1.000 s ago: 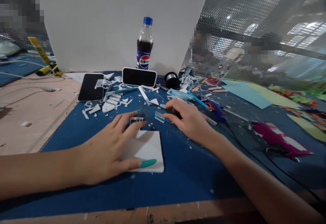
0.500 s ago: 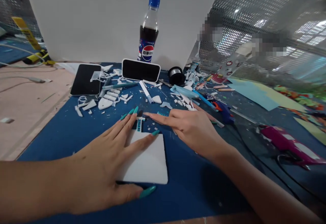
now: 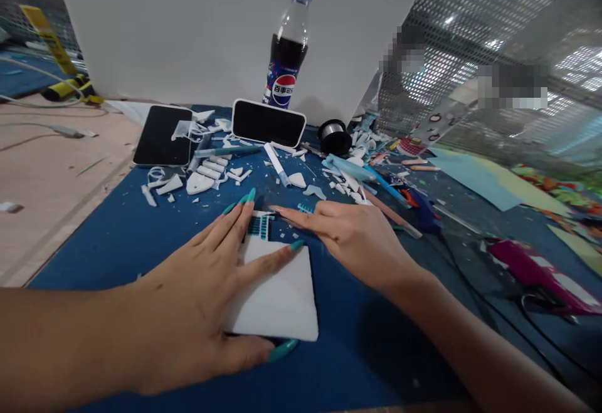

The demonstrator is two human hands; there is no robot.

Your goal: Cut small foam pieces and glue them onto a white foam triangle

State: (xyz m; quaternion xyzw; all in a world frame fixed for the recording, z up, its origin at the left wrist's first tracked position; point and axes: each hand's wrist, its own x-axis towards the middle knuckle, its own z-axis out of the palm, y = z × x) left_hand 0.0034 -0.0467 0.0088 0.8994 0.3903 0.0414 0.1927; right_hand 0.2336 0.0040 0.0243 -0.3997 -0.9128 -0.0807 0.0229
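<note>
Pinching slim dark tool (image 3: 273, 214), mostly hidden, in right hand (image 3: 357, 234); now brought to teal-slatted piece (image 3: 259, 227) at far edge of white slab (image 3: 285, 300), apparently steadied by left hand (image 3: 200, 294), newly flattened.

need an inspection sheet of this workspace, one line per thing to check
Surface: blue mat, littered with white scraps
Job's things: white slab; blue-barred piece at its far edge
Clutter: flat black-screened device, propped phone, cola bottle, magenta tool
Hands: left hand spread over the slab; right hand reaching beside the blue-barred piece, any held tool unclear
Cables: black cable from blue tool; pale cable at left
Surroundings: white board behind, perforated mesh at right
</note>
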